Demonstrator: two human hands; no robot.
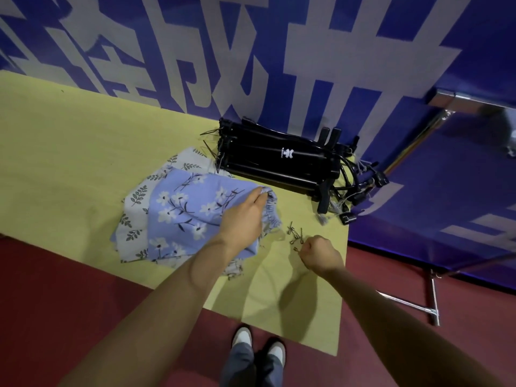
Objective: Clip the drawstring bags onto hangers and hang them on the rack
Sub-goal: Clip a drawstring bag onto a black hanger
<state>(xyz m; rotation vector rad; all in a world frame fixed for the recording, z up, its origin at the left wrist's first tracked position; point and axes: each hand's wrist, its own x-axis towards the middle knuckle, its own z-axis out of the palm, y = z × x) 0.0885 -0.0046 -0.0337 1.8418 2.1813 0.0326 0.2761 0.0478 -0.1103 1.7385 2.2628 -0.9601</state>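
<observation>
Yellow surface (69,141) holds flowery bags; left hand (245,216) grips the blue bag (184,210), right hand (321,254) pinches a small metal pin (295,249).

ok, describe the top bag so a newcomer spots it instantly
On the yellow-green table, left of the black hanger stack, lies a pile of fabric bags. The top bag is periwinkle blue with white flowers; the left hand grips its gathered edge. Those beneath are pale grey with leaf sprigs.
</observation>
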